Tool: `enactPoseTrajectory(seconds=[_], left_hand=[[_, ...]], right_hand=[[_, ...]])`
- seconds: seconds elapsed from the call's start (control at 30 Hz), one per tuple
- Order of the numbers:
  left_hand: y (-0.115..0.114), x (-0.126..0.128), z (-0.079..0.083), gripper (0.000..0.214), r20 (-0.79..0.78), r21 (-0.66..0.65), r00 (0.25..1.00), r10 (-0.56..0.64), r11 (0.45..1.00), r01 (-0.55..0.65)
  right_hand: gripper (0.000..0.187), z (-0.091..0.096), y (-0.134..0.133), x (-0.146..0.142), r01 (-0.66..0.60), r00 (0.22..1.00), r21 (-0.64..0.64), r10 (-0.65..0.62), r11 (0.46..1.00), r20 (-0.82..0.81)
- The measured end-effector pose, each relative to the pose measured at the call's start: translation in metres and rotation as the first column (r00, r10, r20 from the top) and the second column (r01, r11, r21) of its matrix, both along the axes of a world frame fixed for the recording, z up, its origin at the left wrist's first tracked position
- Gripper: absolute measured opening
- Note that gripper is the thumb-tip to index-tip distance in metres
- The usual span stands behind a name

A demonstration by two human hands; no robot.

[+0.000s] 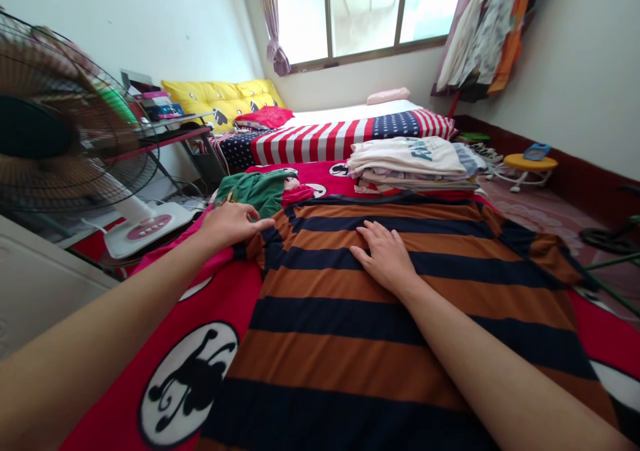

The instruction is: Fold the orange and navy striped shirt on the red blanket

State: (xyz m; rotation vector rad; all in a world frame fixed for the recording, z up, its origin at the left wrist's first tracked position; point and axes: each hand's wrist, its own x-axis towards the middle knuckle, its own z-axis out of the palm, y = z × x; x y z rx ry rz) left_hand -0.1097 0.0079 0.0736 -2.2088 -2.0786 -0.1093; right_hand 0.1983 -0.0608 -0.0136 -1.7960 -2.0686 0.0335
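An orange and navy striped shirt (400, 318) lies spread flat on a red bedspread (210, 318) printed with white circles. My right hand (385, 254) rests palm down on the shirt's upper middle, fingers stretched out. My left hand (231, 224) reaches to the shirt's left sleeve, fingertips pinching its edge. A crumpled green garment (255, 190) lies just beyond my left hand. A stack of folded clothes (413, 164) sits further back on the bed.
A standing fan (65, 138) is close on the left, its white base (147, 228) beside the bed. A stars-and-stripes blanket (340, 138) and yellow pillows (225, 98) lie at the far end. Clothes hang at the right wall (490, 24); a yellow stool (530, 164) stands on the floor.
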Motion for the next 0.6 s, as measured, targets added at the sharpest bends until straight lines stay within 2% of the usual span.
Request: enactPoseTrajectory(seconds=[0.07, 0.1, 0.23, 0.37, 0.43, 0.5, 0.57, 0.6], left_hand=[[-0.012, -0.014, -0.006, 0.062, 0.016, -0.096, 1.0, -0.014, 0.995, 0.015], [-0.017, -0.02, -0.01, 0.063, 0.029, -0.098, 0.998, -0.058, 0.993, 0.061], [-0.038, -0.027, -0.033, 0.052, -0.011, 0.092, 0.957, -0.289, 0.953, 0.289], [-0.057, -0.023, -0.049, 0.038, -0.065, 0.208, 0.955, -0.289, 0.932, 0.296], [-0.059, -0.025, -0.051, 0.039, 0.021, 0.218, 0.957, -0.289, 0.935, 0.278], [-0.055, -0.031, -0.048, 0.037, 0.184, 0.237, 0.942, -0.28, 0.943, 0.234], [-0.044, -0.04, -0.039, 0.036, 0.418, 0.229, 0.882, -0.216, 0.965, 0.128], [-0.036, -0.044, -0.033, 0.038, 0.542, 0.194, 0.826, -0.154, 0.979, 0.056]], right_hand=[[0.048, 0.0, 0.0, 0.0, -0.001, 1.0, -0.006, 0.001, 1.0, 0.003], [0.048, 0.0, 0.0, 0.0, 0.0, 1.0, -0.009, 0.0, 1.0, 0.005], [0.048, 0.0, 0.0, 0.0, 0.0, 1.0, -0.009, 0.0, 1.0, 0.008], [0.048, 0.0, 0.0, 0.0, -0.005, 1.0, -0.006, 0.005, 1.0, 0.011], [0.048, 0.0, 0.001, 0.0, -0.003, 1.0, -0.005, 0.003, 1.0, 0.01], [0.048, 0.0, 0.001, 0.0, -0.001, 1.0, -0.006, 0.001, 1.0, 0.008], [0.048, 0.0, 0.001, 0.0, -0.004, 1.0, -0.01, 0.004, 1.0, 0.006], [0.048, 0.0, 0.001, 0.0, -0.004, 1.0, -0.012, 0.004, 1.0, 0.005]])
